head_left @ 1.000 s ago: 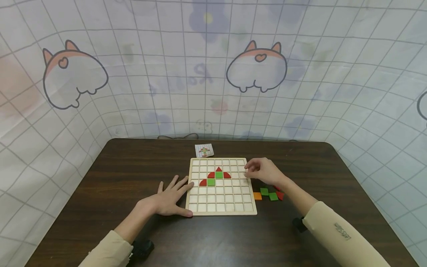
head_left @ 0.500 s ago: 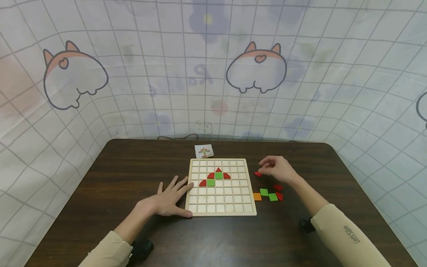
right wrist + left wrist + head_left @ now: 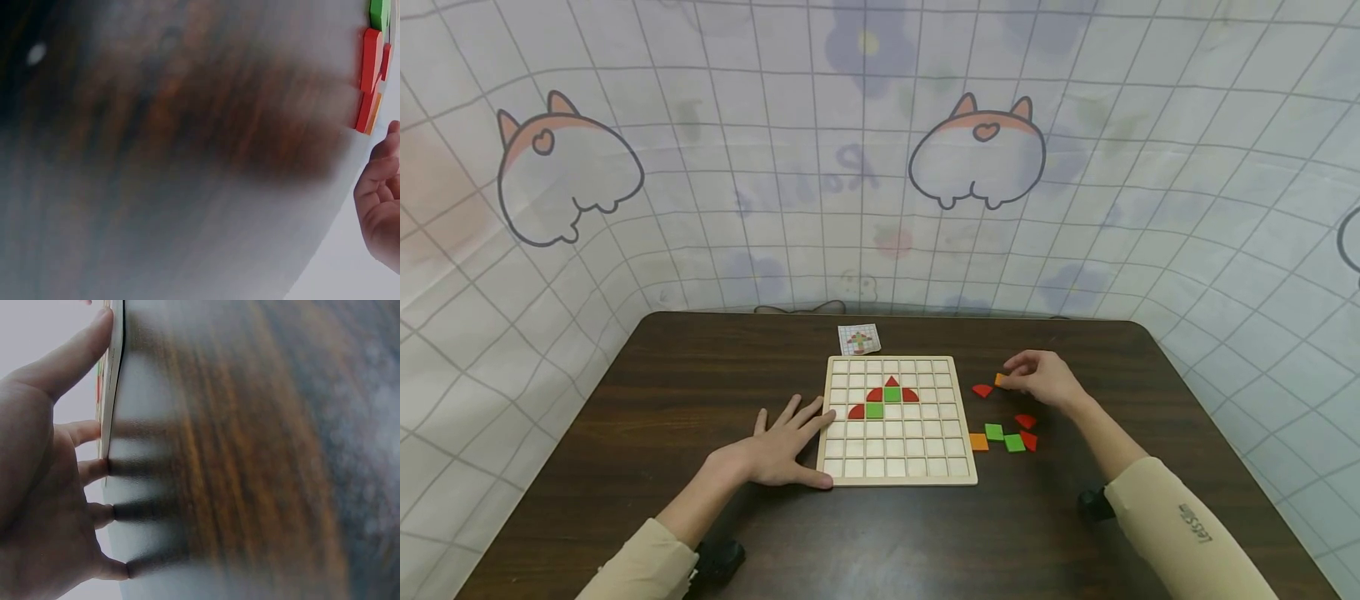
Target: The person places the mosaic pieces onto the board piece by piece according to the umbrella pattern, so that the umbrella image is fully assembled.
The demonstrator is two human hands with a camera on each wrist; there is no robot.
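Note:
A wooden grid board (image 3: 901, 482) lies mid-table; red and green tiles in some cells form a stepped shape. My left hand (image 3: 782, 446) is spread on the tabletop, its thumb and a finger touching the board's left edge. In the left wrist view the thumb (image 3: 75, 356) lies against that edge. My right hand (image 3: 1041, 379), fingers curled, pinches a small orange tile (image 3: 999, 380) right of the board. Fingers hide part of this tile. Just left of it lies a red rounded tile (image 3: 982, 390). The right wrist view shows the curled fingers (image 3: 378, 181) but not the pinch.
Beside the board's lower right lie another orange tile (image 3: 979, 442), green square tiles (image 3: 994, 432) and red tiles (image 3: 1026, 422). A small printed pattern card (image 3: 859, 339) lies behind the board. A patterned cloth (image 3: 880, 250) hangs beyond the table's far edge.
My right hand has moved right, away from the board's right edge and past the red tile, to the orange tile, which now shows at its fingertips. The left hand stays put.

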